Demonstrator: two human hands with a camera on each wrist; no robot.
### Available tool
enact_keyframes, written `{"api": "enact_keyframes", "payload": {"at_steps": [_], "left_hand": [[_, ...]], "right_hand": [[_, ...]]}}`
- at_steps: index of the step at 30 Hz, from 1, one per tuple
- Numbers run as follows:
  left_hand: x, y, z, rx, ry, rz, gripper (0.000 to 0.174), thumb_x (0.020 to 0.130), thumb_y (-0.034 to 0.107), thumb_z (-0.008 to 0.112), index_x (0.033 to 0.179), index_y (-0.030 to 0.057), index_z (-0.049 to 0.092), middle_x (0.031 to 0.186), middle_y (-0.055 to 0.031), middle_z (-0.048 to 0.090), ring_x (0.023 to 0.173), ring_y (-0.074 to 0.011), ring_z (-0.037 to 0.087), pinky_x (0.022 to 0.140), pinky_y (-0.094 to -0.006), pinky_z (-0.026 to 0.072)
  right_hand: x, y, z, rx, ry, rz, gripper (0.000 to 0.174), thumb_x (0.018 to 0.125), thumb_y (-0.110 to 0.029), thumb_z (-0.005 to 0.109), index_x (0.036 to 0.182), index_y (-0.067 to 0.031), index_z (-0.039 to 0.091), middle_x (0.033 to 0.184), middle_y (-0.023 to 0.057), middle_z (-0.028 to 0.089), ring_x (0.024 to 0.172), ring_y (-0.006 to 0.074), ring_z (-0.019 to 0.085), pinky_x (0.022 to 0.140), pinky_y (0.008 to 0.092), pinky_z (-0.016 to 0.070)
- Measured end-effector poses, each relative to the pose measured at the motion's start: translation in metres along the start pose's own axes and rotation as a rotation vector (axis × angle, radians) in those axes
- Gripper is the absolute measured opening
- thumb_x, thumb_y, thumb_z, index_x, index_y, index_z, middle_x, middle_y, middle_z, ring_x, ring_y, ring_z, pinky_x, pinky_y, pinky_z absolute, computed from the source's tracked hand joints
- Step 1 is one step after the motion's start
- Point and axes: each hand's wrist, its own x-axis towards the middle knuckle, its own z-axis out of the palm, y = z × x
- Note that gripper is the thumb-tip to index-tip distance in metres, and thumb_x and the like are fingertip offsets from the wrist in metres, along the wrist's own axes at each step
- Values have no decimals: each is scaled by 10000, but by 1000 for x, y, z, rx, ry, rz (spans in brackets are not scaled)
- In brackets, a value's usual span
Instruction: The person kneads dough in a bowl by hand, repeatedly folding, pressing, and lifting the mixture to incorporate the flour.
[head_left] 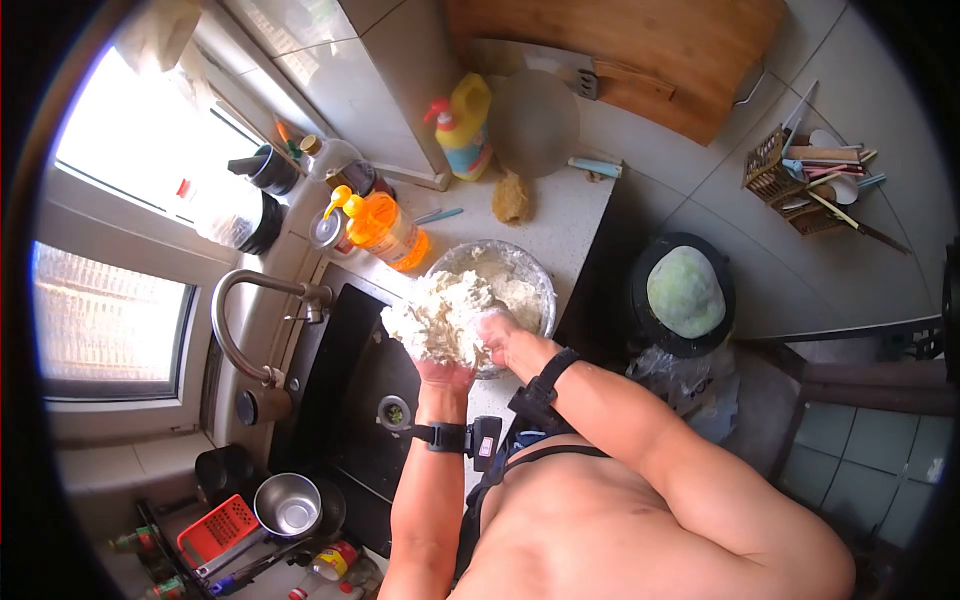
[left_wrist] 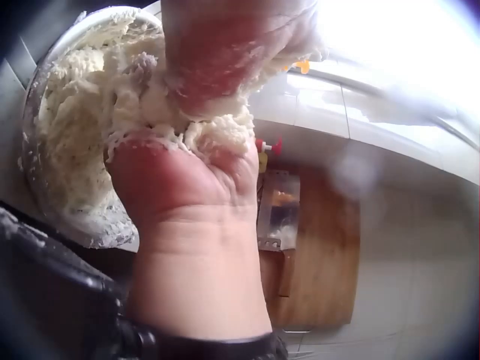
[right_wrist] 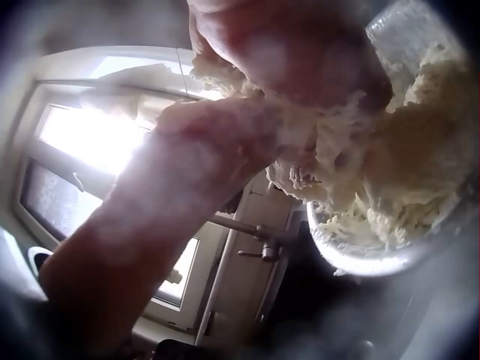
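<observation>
A large, sticky, shaggy lump of pale dough [head_left: 440, 312] is held up between both hands, overlapping the near left side of a metal mixing bowl [head_left: 545, 275]. My left hand [head_left: 445, 372] holds the lump from below; its fingers are buried in it. From the right, my right hand [head_left: 500, 335] grips the same lump with curled fingers. In the left wrist view, dough [left_wrist: 217, 135] clings between the left palm and the right hand [left_wrist: 236, 56]. More dough [right_wrist: 420, 172] lies in the bowl [right_wrist: 360, 259] in the right wrist view, and its wall is smeared with flour.
A black sink [head_left: 345, 400] with a curved faucet [head_left: 225, 320] lies left of the bowl. Behind stand an orange pump bottle [head_left: 385, 232], a yellow bottle [head_left: 468, 125] and a sponge [head_left: 510, 198]. A green melon-like thing [head_left: 686, 292] sits on a black lid at right.
</observation>
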Motion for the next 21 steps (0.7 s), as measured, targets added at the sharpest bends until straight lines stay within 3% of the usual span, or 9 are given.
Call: {"api": "enact_keyframes", "payload": {"at_steps": [3,4,8,11,14,17,18,20,21], "left_hand": [[-8,-2,14,66,-2,-64,552,864,475,390,1198,39,446,1174,-114,514,1049,-262,508,908,-389,409],[-10,-2,16,94,12,-78,528,867,455,394,1197,46,446,1173,-106,511,1049,-254,505,899,-381,416],[-15,8,25,179,37,-208,489,873,416,403,1204,59,441,1182,-94,498,1056,-242,498,873,-374,437],[-16,23,23,307,19,-253,476,872,389,425,1208,53,437,1165,-100,513,1032,-242,520,854,-380,452],[-29,36,27,442,-12,-292,511,832,348,518,1226,40,411,1170,-117,511,1037,-248,523,867,-400,448],[-33,37,24,579,78,-279,516,804,312,564,1215,39,415,1147,-110,519,995,-237,545,828,-381,469],[-38,38,25,613,21,-252,461,805,252,564,1191,34,436,1102,-88,541,947,-199,563,782,-331,481],[-33,44,-11,1103,-153,-111,423,807,228,553,1169,29,460,1075,-75,552,931,-175,564,765,-304,477],[-32,45,-21,1100,-145,-115,402,803,209,551,1153,26,475,1063,-69,557,919,-163,563,758,-294,473]], "right_hand": [[-21,-21,25,-99,91,-64,187,777,-62,515,941,-13,590,853,147,617,733,263,607,673,422,512],[-19,-24,26,-137,110,-81,231,796,-86,510,1007,-16,572,924,150,603,786,269,603,693,441,511],[-30,-43,45,-656,302,-238,340,816,-140,522,1138,-32,514,1062,101,570,863,222,575,719,371,486],[-26,-50,47,-807,329,-316,374,791,-220,562,1113,-30,546,1045,101,595,894,188,568,717,317,467],[-37,-71,41,-950,209,-159,344,777,-222,571,1064,-31,578,995,125,616,844,205,594,666,323,482],[-37,-75,37,-1304,354,-242,314,764,-199,573,1017,-15,596,942,149,628,800,210,609,620,324,491],[-25,-70,27,-1329,287,-314,305,745,-164,567,1018,-31,600,936,166,625,821,228,612,663,336,493],[-14,-59,9,-1219,244,-387,337,754,-127,554,1070,-10,570,1006,164,607,906,229,584,763,324,457],[-15,-58,9,-1163,225,-423,355,759,-108,547,1097,0,555,1041,163,598,948,229,570,813,318,440]]}}
